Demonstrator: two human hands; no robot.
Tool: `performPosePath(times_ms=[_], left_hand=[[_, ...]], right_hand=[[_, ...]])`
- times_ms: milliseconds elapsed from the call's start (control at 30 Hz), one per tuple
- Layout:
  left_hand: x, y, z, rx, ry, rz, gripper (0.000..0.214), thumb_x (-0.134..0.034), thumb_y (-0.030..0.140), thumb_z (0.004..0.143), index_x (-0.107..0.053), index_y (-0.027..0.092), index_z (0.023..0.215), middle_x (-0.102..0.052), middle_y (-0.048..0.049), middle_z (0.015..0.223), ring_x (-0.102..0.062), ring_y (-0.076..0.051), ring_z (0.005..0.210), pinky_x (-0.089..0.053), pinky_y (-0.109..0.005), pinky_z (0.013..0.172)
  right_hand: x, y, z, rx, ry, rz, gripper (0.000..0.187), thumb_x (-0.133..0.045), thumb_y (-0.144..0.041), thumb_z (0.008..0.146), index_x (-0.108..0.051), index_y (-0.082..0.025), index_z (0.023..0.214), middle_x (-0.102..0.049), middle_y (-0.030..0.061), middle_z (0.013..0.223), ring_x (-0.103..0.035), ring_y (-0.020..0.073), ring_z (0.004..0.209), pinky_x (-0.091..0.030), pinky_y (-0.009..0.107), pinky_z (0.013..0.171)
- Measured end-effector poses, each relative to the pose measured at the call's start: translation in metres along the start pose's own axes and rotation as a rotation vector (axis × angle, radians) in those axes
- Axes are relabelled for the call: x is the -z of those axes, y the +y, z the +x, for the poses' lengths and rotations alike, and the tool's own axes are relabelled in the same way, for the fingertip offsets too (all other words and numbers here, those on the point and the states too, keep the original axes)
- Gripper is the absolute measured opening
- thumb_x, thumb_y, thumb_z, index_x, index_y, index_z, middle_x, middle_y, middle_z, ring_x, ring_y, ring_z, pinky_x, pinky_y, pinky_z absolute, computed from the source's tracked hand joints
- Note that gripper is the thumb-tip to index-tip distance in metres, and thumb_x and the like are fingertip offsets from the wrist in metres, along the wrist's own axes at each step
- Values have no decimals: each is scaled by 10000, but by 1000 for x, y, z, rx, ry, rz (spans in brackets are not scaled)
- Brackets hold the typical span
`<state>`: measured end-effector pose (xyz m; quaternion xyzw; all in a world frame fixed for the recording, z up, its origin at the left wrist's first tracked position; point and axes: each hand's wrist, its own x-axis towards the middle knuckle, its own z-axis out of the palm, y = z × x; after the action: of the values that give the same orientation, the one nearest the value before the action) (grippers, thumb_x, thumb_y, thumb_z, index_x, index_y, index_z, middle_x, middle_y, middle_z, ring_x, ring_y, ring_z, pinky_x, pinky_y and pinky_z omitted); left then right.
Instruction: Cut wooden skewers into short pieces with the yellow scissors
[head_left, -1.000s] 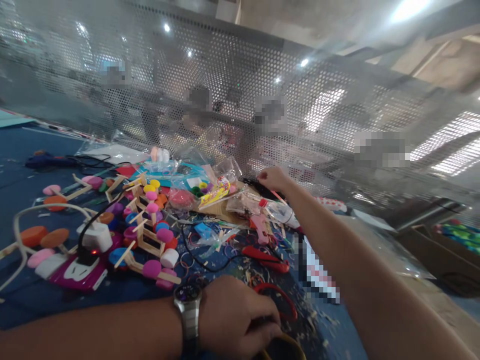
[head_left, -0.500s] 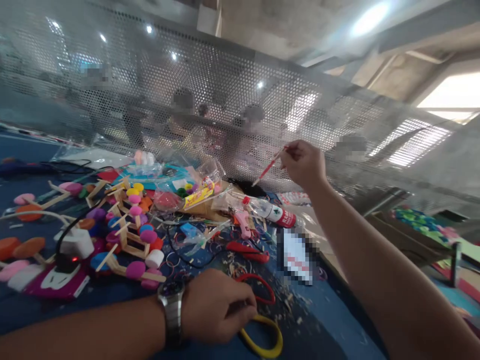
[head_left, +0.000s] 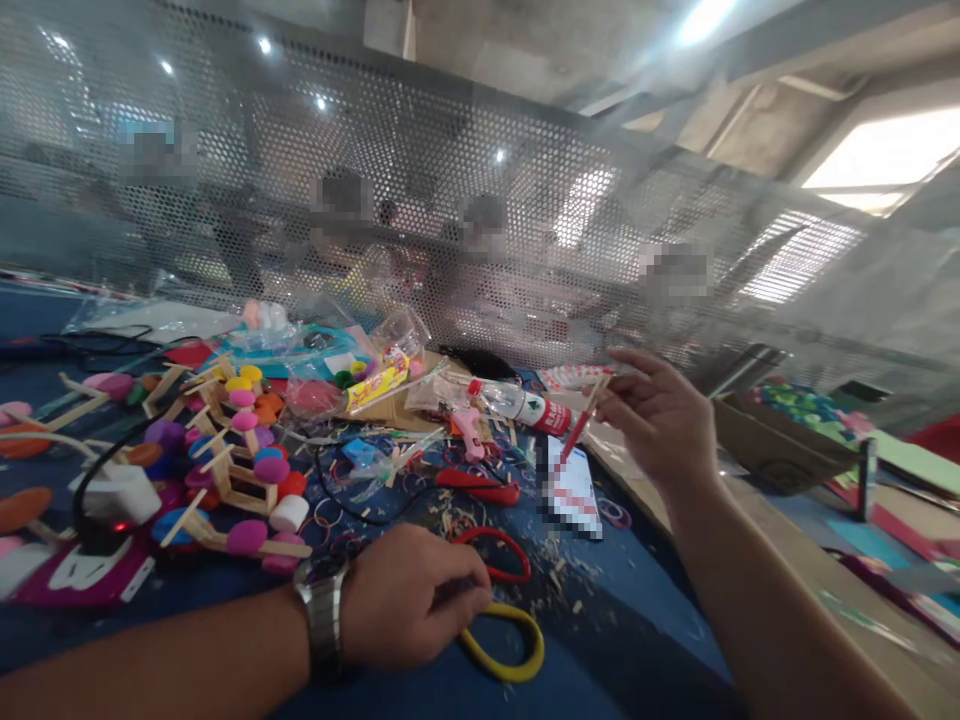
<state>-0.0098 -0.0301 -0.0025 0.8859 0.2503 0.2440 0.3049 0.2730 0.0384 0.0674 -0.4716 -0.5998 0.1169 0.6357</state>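
Note:
My right hand (head_left: 656,415) is raised at the right. Its thumb and a finger pinch a thin stick (head_left: 576,432), pale at the top and red lower down, which slants toward the phone (head_left: 574,495). The other fingers are loosely bent. My left hand (head_left: 416,595), with a metal-banded watch (head_left: 324,610) on its wrist, lies low over the table, thumb and fingers closed together. Beside its fingertips are a red loop handle (head_left: 517,555) and a yellow loop handle (head_left: 529,665). Whether the fingers grip anything is hidden.
Craft sticks with coloured round pieces (head_left: 247,480) crowd the left, near a purple power strip (head_left: 90,575). A red-handled tool (head_left: 480,487), pink glue gun (head_left: 469,430) and bottle (head_left: 517,403) lie mid-table. A perforated metal screen (head_left: 420,200) stands behind; a cardboard box (head_left: 780,440) is at right.
My right hand has come down and slightly right with the stick, which now overlaps the phone in view. The whole view has shifted a little. My left hand stays by the loop handles.

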Motion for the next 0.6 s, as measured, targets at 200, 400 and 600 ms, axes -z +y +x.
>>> performPosePath(times_ms=[200,400,600], left_hand=[[2,2,0,5,4,-18,225,-510,319,941,-680,187,873,-589,21,582,-511,-103,519,-334,-212,539],[3,2,-1,25,-29,-9,230,-506,323,947,-679,184,885,-598,16,604,-518,-103,535,-338,-207,549],[2,1,1,28,-13,-22,219,-511,311,946,-674,181,879,-596,19,599,-510,-97,525,-335,-198,543]], right_hand=[[5,10,-21,115,-64,-133,206,-759,-242,712,-716,-244,913,-670,-6,671,-619,143,556,-530,272,497],[16,10,-20,37,-33,-40,147,-795,-335,720,-720,-240,803,-655,-13,578,-558,132,440,-470,273,414],[24,12,-20,6,-158,-83,179,-801,-358,733,-756,-231,850,-593,-40,515,-501,104,391,-392,233,366]])
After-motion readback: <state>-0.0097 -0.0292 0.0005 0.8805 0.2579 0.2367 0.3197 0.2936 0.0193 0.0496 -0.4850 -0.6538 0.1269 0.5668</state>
